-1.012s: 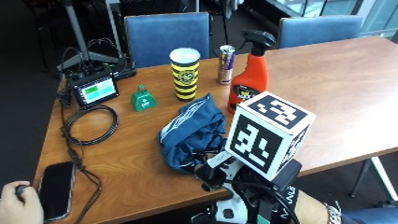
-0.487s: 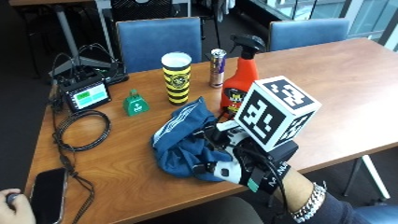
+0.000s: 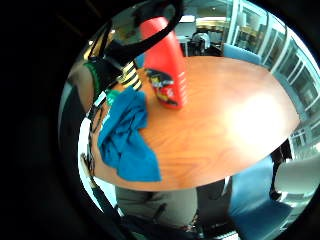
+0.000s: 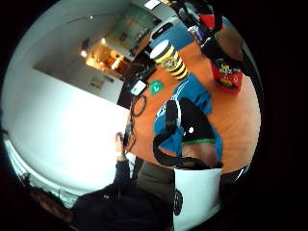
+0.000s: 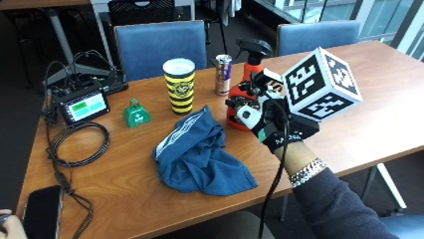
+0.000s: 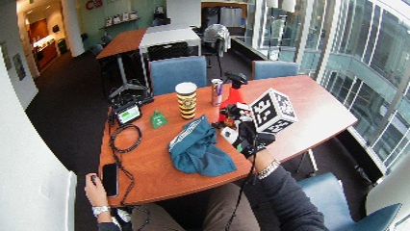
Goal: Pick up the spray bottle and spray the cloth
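Note:
A red spray bottle [image 5: 250,63] with a black trigger head stands upright on the wooden table [image 5: 371,99]. My gloved right hand [image 5: 270,119] hovers in front of its lower body, hiding most of it. The fingers [image 5: 246,101] reach towards the bottle, relaxed and holding nothing. The little finger side palm view shows the bottle [image 3: 167,65] a short way off, with table showing around it. A crumpled blue cloth [image 5: 199,155] lies on the table left of the hand, also visible in the wide view as the cloth [image 6: 195,149].
Behind the cloth stand a yellow-and-black striped cup [image 5: 180,85], a drink can [image 5: 223,74] and a green bell [image 5: 136,113]. A small monitor [image 5: 83,105], coiled cables [image 5: 76,144] and a phone [image 5: 41,215] lie at the left. Blue chairs [image 5: 159,42] stand behind the table.
My hand has risen from the table's front edge, passed beside the cloth and come up close to the spray bottle. The outside camera has shifted too.

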{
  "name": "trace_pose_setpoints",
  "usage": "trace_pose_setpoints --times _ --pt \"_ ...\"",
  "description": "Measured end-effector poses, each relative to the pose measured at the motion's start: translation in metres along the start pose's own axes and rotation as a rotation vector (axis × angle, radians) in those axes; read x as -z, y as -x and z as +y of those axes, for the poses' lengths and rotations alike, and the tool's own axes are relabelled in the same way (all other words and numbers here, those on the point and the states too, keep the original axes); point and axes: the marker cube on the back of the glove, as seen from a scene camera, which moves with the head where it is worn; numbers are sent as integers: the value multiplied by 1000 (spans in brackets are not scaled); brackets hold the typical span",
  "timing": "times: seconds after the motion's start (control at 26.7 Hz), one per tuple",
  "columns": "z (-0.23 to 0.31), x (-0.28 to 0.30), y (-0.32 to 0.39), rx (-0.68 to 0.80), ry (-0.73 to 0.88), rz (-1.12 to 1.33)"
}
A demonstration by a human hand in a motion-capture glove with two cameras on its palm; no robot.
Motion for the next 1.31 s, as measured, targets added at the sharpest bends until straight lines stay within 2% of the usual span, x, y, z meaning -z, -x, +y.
trace_pose_setpoints --times 0.22,0.37,0.64,0.97,1.31 --pt "-30 1 -24 -164 -212 -119" --pt "-41 3 -45 -257 -260 -195" --pt "-60 -5 -73 -396 -101 -382" --pt "-83 -18 -79 -393 114 -565" --pt "-90 -25 -68 -396 182 -698"
